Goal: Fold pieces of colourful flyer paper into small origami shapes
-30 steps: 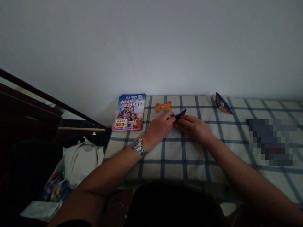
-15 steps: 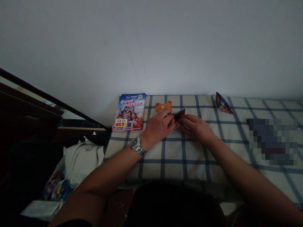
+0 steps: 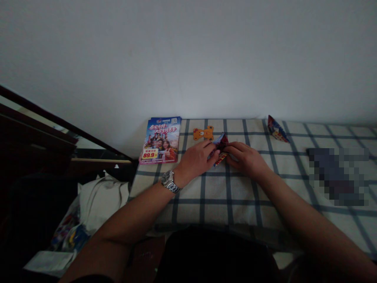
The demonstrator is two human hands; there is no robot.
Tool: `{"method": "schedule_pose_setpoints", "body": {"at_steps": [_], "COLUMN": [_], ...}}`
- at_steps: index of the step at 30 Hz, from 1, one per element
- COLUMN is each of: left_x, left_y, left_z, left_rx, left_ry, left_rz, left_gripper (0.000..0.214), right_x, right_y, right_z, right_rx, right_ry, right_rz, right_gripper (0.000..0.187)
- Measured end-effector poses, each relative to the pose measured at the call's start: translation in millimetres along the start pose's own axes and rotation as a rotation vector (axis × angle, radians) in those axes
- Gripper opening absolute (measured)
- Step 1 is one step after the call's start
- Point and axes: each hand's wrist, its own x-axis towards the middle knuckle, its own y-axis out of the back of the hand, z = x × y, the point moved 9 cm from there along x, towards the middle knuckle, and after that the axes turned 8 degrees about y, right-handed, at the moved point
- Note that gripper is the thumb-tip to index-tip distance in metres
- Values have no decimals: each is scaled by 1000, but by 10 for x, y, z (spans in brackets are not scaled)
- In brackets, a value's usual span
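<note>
Between my two hands is a folded paper flyer (image 3: 221, 154), blue and red with a bit of yellow. My left hand (image 3: 198, 158), with a watch (image 3: 170, 181) on its wrist, grips the flyer's left side between thumb and fingers. The other side is pinched by my right hand (image 3: 245, 159); its fingertips partly hide the paper. To the left lies a stack of printed flyers (image 3: 160, 140) in the same colours. Farther right, against the wall side, stands another folded flyer (image 3: 277, 129).
A checked cloth (image 3: 191, 200) covers the surface, with a printed bear (image 3: 203, 134) beyond my left hand. At the right lies a blurred-out dark object (image 3: 335, 175). A white bag (image 3: 103, 200) sits lower left beside a dark wooden rail (image 3: 59, 120). The wall (image 3: 188, 59) rises behind.
My left fingers have shifted slightly left along the paper, and more of the folded flyer shows between my hands, spread wider. The stack and the other folded flyer stay put.
</note>
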Motion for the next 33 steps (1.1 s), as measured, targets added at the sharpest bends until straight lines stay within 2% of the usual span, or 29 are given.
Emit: {"method": "schedule_pose_setpoints", "body": {"at_steps": [6, 13, 20, 33], "left_x": [-11, -16, -45, -13], "left_y": [-48, -44, -79, -27], "left_z": [-19, 31, 40, -62], "left_rx": [-44, -56, -11, 9], "left_ry": [33, 38, -43, -27], "left_rz": [3, -7, -45, -62], "left_gripper": [28, 23, 30, 45], "right_x": [-5, 0, -12, -44], "right_y": [-45, -141, -122, -76], "right_z": [-3, -51, -9, 56], "right_rx": [-6, -40, 4, 43], "right_ry": [3, 10, 2, 25], "right_rz": [-28, -118, -97, -37], "right_gripper": [22, 27, 29, 29]}}
